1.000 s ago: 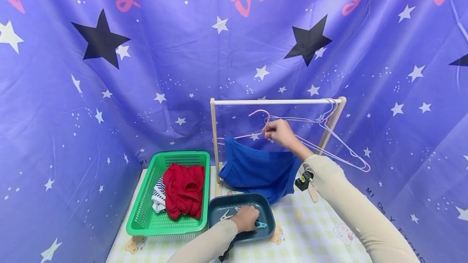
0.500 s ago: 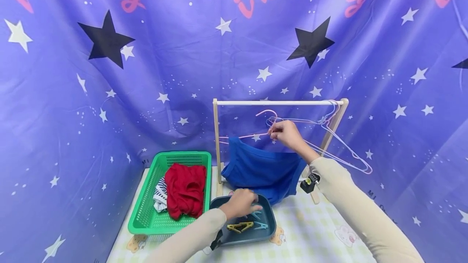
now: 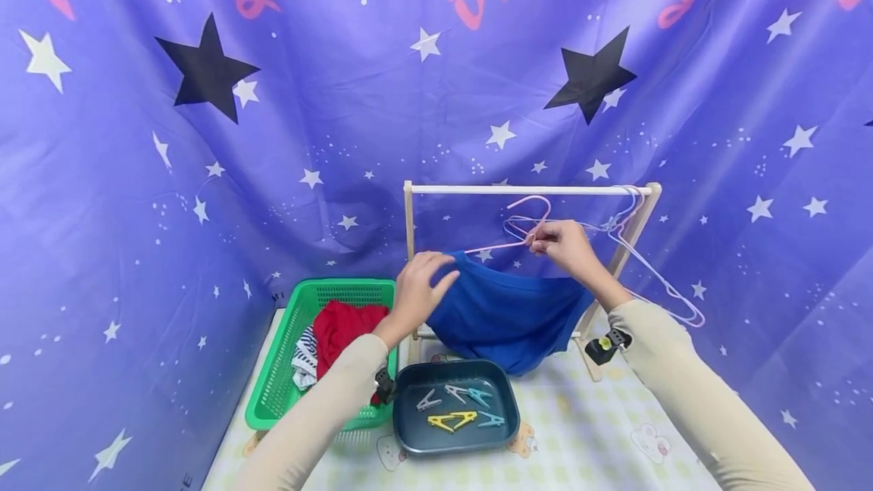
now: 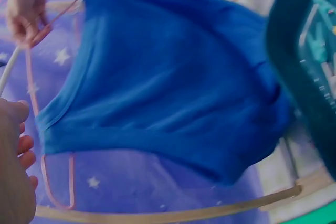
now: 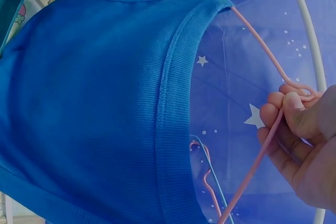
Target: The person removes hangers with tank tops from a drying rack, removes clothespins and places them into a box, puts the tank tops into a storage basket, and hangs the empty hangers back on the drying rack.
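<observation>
My right hand (image 3: 567, 247) pinches a pink wire hanger (image 5: 261, 156) at the base of its hook, thumb against fingertips. From the hanger hangs a blue sleeveless top (image 3: 508, 308), its ribbed neckline and armholes showing in the right wrist view. My left hand (image 3: 417, 290) is at the top's left shoulder, fingers extended and thumb apart, with nothing seen in it. Part of that shoulder is hidden behind the hand in the head view. The hanger's hook stands below the white bar (image 3: 477, 190) of a small wooden rack, apart from it.
A dark tray (image 3: 455, 447) with several clothespins (image 3: 464, 419) stands in front. Left of it, a green basket (image 3: 269, 389) holds a red garment (image 3: 344, 324) and a striped cloth (image 3: 305, 358). Spare hangers (image 3: 655, 271) hang at the bar's right end. A purple starred curtain surrounds the table.
My left hand has left the clothespin tray and risen to the top's left shoulder. The right hand, still pinching the hanger, has shifted slightly right and up, bringing the top along.
</observation>
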`<state>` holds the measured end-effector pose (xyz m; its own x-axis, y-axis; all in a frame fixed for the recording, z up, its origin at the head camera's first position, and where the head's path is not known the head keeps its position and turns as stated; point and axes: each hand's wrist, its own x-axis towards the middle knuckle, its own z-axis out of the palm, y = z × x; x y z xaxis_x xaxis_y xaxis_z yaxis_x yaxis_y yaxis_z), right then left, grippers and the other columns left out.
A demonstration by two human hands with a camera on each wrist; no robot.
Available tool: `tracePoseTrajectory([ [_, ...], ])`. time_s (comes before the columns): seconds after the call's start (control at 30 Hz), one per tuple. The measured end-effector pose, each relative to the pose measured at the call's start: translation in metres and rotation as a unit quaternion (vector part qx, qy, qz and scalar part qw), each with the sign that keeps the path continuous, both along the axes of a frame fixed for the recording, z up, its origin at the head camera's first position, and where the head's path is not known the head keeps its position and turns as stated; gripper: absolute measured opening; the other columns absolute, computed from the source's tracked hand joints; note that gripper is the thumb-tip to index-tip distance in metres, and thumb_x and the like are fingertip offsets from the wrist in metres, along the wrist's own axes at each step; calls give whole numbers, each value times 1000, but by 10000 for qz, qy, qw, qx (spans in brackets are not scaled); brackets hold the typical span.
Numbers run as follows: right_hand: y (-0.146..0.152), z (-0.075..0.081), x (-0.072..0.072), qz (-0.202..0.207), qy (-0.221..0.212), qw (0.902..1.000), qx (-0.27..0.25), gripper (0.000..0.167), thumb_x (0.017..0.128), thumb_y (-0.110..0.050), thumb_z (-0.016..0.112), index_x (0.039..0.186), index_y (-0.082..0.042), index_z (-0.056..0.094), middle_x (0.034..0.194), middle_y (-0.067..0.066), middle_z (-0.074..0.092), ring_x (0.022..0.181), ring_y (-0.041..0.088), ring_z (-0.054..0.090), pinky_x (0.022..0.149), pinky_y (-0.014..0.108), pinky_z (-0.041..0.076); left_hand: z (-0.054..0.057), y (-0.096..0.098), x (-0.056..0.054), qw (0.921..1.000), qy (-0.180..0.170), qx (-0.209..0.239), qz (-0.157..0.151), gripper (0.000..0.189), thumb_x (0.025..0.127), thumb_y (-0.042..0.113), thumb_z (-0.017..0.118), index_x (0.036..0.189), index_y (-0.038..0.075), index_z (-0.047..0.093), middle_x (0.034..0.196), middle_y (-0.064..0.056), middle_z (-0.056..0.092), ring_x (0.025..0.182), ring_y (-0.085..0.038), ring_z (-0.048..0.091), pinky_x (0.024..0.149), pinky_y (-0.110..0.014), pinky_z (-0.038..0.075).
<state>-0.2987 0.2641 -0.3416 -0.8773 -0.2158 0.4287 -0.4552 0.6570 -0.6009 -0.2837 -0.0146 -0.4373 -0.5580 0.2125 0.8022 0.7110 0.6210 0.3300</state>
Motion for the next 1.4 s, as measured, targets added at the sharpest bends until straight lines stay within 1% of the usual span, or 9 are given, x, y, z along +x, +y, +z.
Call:
tracePoseTrajectory([
  [0.13,-2,-1,0,191,-50,9997,-162,7,83,14,71,79,8,73,89,27,74,69,-7,59,63,8,49,14,-10,-8,9972,-679,149,-262,35,91,26,78,122,11,73,124,-7,73,120,-25,66,105,-46,51],
  [0.23,-5,-3,-1,357,-87,9991,-205,7,82,15,71,79,8,74,87,27,73,68,-6,60,62,9,50,18,-15,-13,9851,-1600,171,-608,42,92,27,75,132,14,69,135,-7,69,129,-26,62,111,-48,48],
  [0.37,-11,-4,0,454,-116,9989,-92,8,83,14,71,80,8,74,86,25,74,70,1,64,63,11,52,20,-22,-18,9646,-2499,227,-807,42,92,28,76,132,18,70,134,-7,69,123,-27,66,98,-43,56],
  [0.5,-17,-3,2,525,-157,9985,-78,10,83,15,70,81,7,75,85,24,74,69,3,64,62,14,54,19,-28,-20,9536,-2883,194,-840,36,90,27,78,125,18,74,124,-8,73,116,-27,70,92,-43,58],
  [0.6,-21,-4,0,622,-190,9978,-113,10,82,16,70,81,7,75,84,25,74,67,3,64,60,16,54,19,-31,-21,9469,-3084,165,-892,33,89,25,79,121,15,76,120,-8,75,114,-25,71,95,-43,58],
  [0.67,-24,-5,-1,683,-175,9975,-103,10,82,16,70,81,7,74,83,24,74,66,6,63,59,18,54,18,-33,-21,9433,-3191,165,-898,31,89,24,79,117,13,78,116,-8,77,109,-24,73,91,-41,60],
  [0.83,-31,-8,-2,680,-229,9974,-104,12,83,15,71,79,5,75,83,21,74,67,8,63,58,19,52,18,-36,-20,9413,-3281,81,-787,24,87,21,81,109,11,81,106,-9,79,99,-22,76,84,-36,61],
  [1.03,-37,-14,0,708,-335,9969,-117,12,82,15,70,76,5,73,83,21,74,69,7,64,61,18,54,14,-39,-17,9380,-3376,146,-770,21,88,19,79,106,8,81,103,-9,79,95,-22,76,83,-36,62],
  [1.4,-43,-15,-1,800,-93,9967,134,21,81,13,73,66,-1,68,81,16,74,73,18,70,64,21,55,5,-51,-20,9458,-3099,325,-917,12,90,15,78,100,9,82,98,-8,80,91,-21,74,81,-35,61],
])
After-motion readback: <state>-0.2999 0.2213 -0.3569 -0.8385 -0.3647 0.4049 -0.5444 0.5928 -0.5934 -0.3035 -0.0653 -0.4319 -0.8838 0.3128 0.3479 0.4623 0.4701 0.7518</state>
